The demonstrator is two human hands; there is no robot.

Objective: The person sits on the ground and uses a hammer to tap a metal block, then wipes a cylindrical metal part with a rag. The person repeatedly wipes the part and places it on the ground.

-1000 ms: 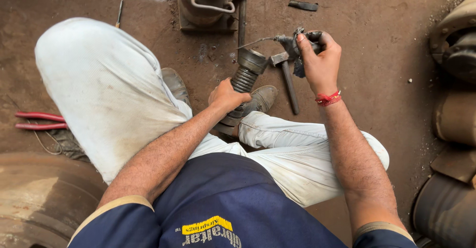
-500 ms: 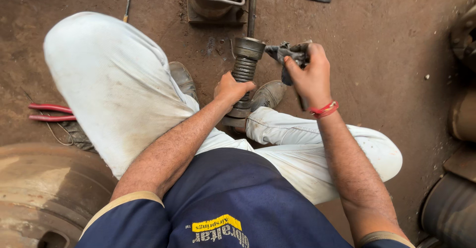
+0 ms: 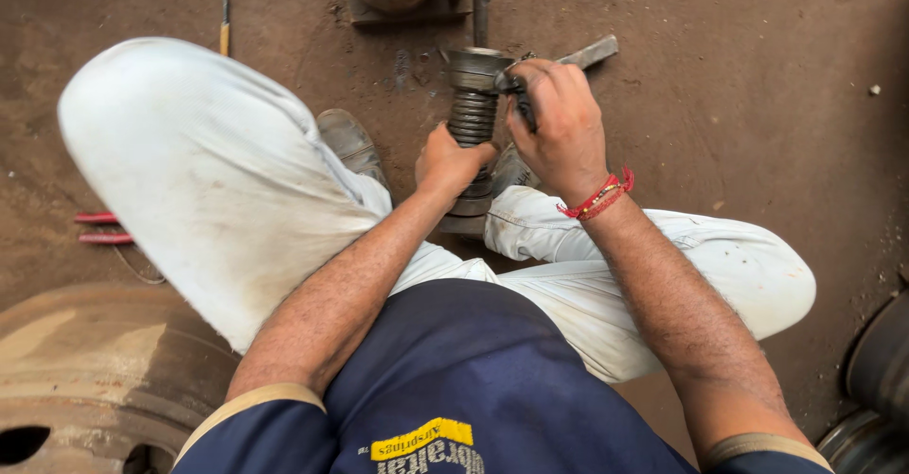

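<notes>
Ribbed metal cylinder [image 3: 472, 119] upright on dirt floor [image 3: 757, 105] btwn feet. L hand [image 3: 450, 163] wrapped tight round lower ribs. R hand [image 3: 563, 124] closed on grey metal tool [image 3: 587, 54] at cylinder top. Red-handled pliers [image 3: 99, 229] well apart, left.

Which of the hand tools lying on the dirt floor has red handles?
The pliers at the far left, beside the bent knee. The other tool on the floor, a thin screwdriver near the top edge, has a yellowish handle instead.
</notes>
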